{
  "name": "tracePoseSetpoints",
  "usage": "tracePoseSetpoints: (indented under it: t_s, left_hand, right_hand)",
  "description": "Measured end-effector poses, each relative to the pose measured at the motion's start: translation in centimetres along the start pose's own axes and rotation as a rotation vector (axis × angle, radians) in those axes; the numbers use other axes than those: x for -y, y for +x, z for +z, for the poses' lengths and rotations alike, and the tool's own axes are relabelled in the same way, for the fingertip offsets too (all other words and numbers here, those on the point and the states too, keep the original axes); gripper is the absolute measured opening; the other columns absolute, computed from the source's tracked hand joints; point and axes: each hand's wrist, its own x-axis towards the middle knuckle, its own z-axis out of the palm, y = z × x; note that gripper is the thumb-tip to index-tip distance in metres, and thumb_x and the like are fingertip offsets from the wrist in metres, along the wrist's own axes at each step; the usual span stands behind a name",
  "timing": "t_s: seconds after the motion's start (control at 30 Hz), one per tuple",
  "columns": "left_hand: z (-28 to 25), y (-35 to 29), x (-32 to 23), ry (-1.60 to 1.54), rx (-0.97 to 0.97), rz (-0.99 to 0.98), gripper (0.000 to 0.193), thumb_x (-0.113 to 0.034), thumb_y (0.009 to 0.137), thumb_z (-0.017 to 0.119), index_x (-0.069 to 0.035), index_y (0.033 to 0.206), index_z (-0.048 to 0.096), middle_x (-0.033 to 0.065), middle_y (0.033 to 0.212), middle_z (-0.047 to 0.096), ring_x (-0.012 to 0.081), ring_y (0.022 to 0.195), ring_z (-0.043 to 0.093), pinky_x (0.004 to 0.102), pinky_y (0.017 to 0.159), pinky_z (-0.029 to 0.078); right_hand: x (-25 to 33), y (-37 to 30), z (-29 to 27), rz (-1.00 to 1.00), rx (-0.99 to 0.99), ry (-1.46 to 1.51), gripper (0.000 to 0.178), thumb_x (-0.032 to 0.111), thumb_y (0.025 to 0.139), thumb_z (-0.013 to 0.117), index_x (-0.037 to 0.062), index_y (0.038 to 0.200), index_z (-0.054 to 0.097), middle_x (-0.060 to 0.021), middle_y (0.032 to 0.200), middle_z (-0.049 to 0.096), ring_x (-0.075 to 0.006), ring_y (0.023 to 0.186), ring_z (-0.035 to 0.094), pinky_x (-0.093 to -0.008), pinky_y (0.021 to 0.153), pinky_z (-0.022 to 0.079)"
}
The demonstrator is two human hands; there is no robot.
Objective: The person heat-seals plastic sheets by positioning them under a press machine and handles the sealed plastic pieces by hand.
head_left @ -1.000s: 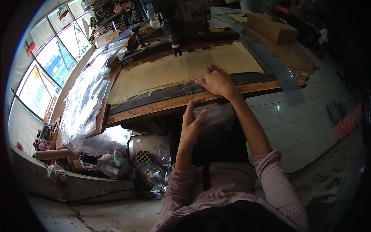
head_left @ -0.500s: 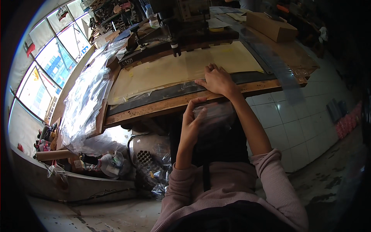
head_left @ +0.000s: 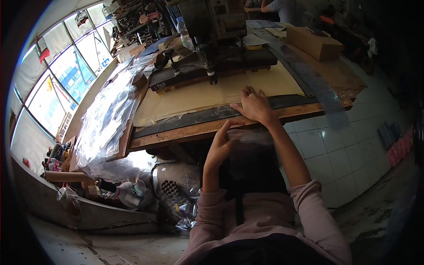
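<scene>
My left hand [head_left: 221, 145] is in front of the table's wooden front edge, thumb and fingers curled round a thin clear plastic sheet [head_left: 252, 138]. The sheet is see-through and its outline is hard to make out against my dark lap. My right hand [head_left: 255, 106] rests palm down near the front of a pale yellow board [head_left: 194, 96], fingers spread and pointing away from me. Behind it, over the board's far part, stands a dark press head [head_left: 212, 70] with a heavy plate. Whether a sheet lies under my right palm cannot be seen.
A heap of clear plastic sheets [head_left: 104, 119] covers the left side of the table. A cardboard box [head_left: 314, 43] stands at the back right, and a clear strip [head_left: 333, 99] hangs over the right edge. Clear plastic bags [head_left: 179, 203] lie below. Far back is another person [head_left: 282, 11].
The view has tilted up slightly. The press head appears nearer to me over the board. My right hand stays on the board, and my left hand still has the plastic sheet.
</scene>
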Motion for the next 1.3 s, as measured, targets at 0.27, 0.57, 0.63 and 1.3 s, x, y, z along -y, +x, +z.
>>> tracePoseSetpoints:
  t_s: [0.27,0.57,0.63,1.3]
  left_hand:
    - [-1.4,1.3,0.4,0.259,0.078,0.062,0.031,0.009,0.075,0.055,0.001,0.104,0.049,0.0063,0.099,0.059,0.0142,0.096,0.057,0.0252,0.082,0.046]
    - [-1.2,1.2,1.7,0.349,-0.026,0.192,0.016,0.001,0.079,0.059,0.000,0.094,0.052,0.0082,0.086,0.066,0.0138,0.084,0.063,0.0244,0.073,0.046]
    - [-1.4,1.0,2.0,0.387,-0.030,0.159,0.015,0.002,0.080,0.058,0.001,0.094,0.052,0.0089,0.088,0.067,0.0136,0.085,0.063,0.0238,0.073,0.046]
    - [-1.9,1.0,2.0,0.414,0.013,0.108,0.019,-0.005,0.081,0.061,0.001,0.095,0.051,0.0068,0.088,0.063,0.0141,0.086,0.061,0.0240,0.076,0.045]
  right_hand:
    - [-0.6,-0.2,1.9,-0.009,-0.176,-0.004,0.064,0.047,0.085,0.049,-0.0087,0.115,0.045,-0.0209,0.117,0.051,-0.0299,0.115,0.046,-0.0439,0.097,0.034]
    - [-1.2,-0.5,3.0,-0.021,-0.295,0.075,0.053,0.041,0.084,0.053,-0.0053,0.110,0.049,-0.0171,0.116,0.052,-0.0273,0.115,0.046,-0.0430,0.098,0.033]
    - [-0.9,-0.6,2.6,-0.007,-0.284,0.064,0.055,0.042,0.084,0.052,-0.0053,0.111,0.050,-0.0173,0.120,0.050,-0.0255,0.119,0.043,-0.0429,0.100,0.031]
    - [-0.9,-0.6,2.2,0.010,-0.268,0.100,0.050,0.040,0.084,0.054,-0.0016,0.112,0.049,-0.0166,0.122,0.050,-0.0295,0.117,0.044,-0.0430,0.099,0.033]
